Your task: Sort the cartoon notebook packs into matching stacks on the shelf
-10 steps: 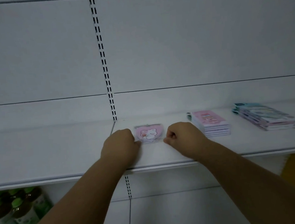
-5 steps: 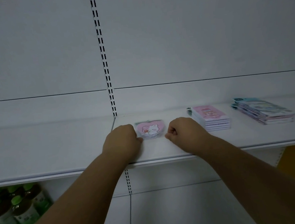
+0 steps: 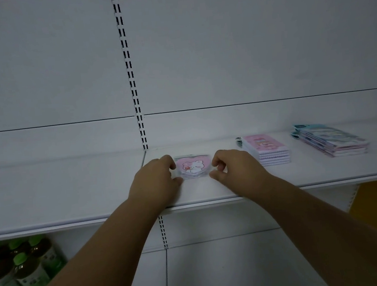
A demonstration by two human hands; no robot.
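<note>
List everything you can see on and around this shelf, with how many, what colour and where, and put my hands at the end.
heart notebook packs: a small stack, exact count unclear, pink heart with a white cartoon animal, on the shelf between the two hands
pink notebook stack: one stack of several, pink top cover, on the shelf right of the hands
teal notebook stack: one fanned stack of several, teal and pastel covers, furthest right on the shelf
shelf: one, white, across the middle of the view
bottles: several, dark with green caps, lower left under the shelf
left hand: fingers curled at the heart packs' left edge
right hand: fingers curled at their right edge
</note>
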